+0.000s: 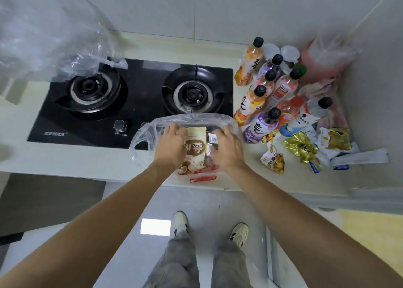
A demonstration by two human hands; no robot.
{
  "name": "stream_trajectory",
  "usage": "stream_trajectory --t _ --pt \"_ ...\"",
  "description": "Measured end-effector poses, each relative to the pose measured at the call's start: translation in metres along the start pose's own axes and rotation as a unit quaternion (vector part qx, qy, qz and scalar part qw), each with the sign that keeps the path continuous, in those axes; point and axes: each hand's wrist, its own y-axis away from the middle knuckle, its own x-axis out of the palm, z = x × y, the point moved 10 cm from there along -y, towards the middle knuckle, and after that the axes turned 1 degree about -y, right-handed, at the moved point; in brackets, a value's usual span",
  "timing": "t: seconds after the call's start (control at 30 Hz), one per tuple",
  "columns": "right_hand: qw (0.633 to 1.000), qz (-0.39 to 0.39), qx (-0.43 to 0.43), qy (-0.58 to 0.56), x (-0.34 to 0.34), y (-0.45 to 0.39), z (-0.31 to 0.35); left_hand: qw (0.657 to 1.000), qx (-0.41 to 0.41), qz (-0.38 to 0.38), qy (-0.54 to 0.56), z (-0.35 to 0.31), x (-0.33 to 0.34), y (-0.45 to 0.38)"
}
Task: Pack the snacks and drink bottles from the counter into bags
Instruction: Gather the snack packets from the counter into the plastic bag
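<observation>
- Clear plastic bag (144, 139) on the counter (65, 156), both hands inside
- Left hand (172, 145) fingers curled on the cream snack packet (195, 150)
- Right hand (226, 146) fingers curled; hold unclear

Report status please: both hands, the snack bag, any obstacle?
Left hand and right hand both in clear bag, holding cream snack pouch. Bottles and loose snacks unpacked at right. Nothing in the way.
</observation>
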Motion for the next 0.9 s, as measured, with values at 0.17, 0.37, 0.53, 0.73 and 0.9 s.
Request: stream_trajectory --t 0.17,0.37,0.53,0.73,0.9 --pt "0.999 -0.016 0.013 -0.032 -0.008 0.013 -0.006 0.999 0.041 0.009 -0.029 -0.012 0.001 0.005" --pt "0.992 -0.090 0.021 -0.088 -0.046 0.041 -0.024 0.990 0.140 -0.023 -0.013 -0.079 -0.005 0.016" --pt "0.988 -0.120 0.036 -0.096 -0.065 0.078 -0.073 0.974 0.224 -0.039 0.012 -0.154 0.011 0.028" --pt "0.984 -0.112 0.094 -0.103 -0.069 0.113 -0.164 0.964 0.261 0.032 0.025 -0.229 0.062 0.032" --pt "0.974 -0.091 0.179 -0.104 -0.072 0.130 -0.246 0.963 0.255 0.086 -0.001 -0.276 0.104 0.025"
